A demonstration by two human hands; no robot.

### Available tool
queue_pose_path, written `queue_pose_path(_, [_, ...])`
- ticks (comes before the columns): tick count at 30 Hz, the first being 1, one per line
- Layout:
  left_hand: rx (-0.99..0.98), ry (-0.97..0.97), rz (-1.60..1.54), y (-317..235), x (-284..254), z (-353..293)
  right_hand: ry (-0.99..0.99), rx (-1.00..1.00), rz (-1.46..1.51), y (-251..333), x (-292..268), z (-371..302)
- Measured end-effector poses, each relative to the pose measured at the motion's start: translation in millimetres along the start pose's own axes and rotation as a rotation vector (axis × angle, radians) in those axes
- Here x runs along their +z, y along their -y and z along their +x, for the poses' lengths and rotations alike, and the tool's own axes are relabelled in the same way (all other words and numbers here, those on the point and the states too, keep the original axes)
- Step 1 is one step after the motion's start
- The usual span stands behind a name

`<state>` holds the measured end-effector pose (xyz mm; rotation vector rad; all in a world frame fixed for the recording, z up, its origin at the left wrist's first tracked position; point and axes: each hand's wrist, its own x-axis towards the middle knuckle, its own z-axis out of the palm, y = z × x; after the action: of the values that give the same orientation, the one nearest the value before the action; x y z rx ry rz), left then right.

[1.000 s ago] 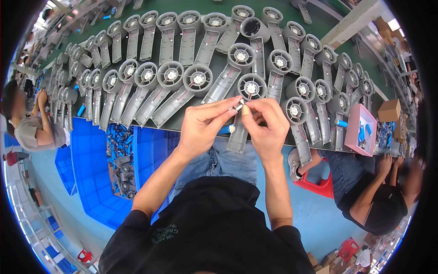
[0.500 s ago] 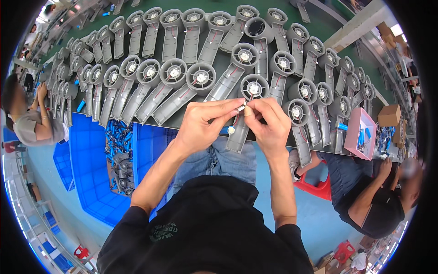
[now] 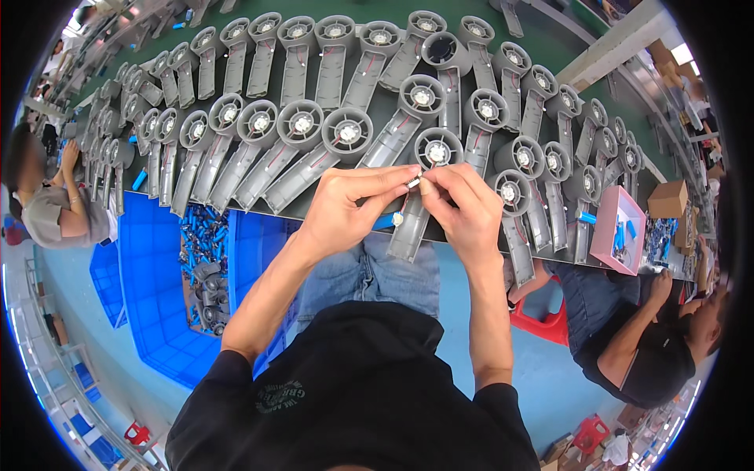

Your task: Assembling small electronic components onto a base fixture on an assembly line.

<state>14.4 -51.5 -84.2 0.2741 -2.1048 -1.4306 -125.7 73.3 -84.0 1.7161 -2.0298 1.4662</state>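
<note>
My left hand [image 3: 342,210] and my right hand [image 3: 465,206] meet in front of me, each in a pinch. Between their fingertips is a small dark-and-white part [image 3: 413,182], perhaps a wire connector or a little board; its details are too small to tell. Right behind and below my fingers lies a grey handheld-fan housing half [image 3: 408,235], its round, spoked head [image 3: 437,148] pointing away from me and a white centre inside. Beside its handle a blue cylinder [image 3: 383,222] with a white piece at its end shows partly under my left hand.
Rows of similar grey fan housings [image 3: 345,132] fill the dark table. At left stand blue bins [image 3: 161,330] with blue cylinders and grey parts. A pink box [image 3: 605,235] and a cardboard box [image 3: 667,198] are at right. Co-workers [image 3: 644,361] sit on both sides.
My hands stay together on the small part, with slight shifts of the fingers. The white piece near the handle now sits a little higher, closer to my left hand.
</note>
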Motion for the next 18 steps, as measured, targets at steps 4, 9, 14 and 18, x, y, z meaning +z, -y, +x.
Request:
queue_pose_path(4, [-0.151, -0.03, -0.124, -2.2, 4.8, 4.7, -0.095, 0.152, -0.065, 15.3, 2.8, 0.6])
queue_pose_path(9, [-0.251, -0.1, -0.281, -0.7, 1.9, -4.4, 0.032, 0.768, 0.023, 57.2, 2.5, -29.6])
queue_pose_path(14, [-0.147, -0.175, -0.327, -20.3, 7.6, -1.4, 0.064, 1.07, 0.37, 86.1, -6.6, -42.0])
queue_pose_path(18, [-0.242, -0.267, -0.662, -55.5, -29.6, 33.4, 0.16, 0.93, 0.178, 105.9, -30.4, 33.8])
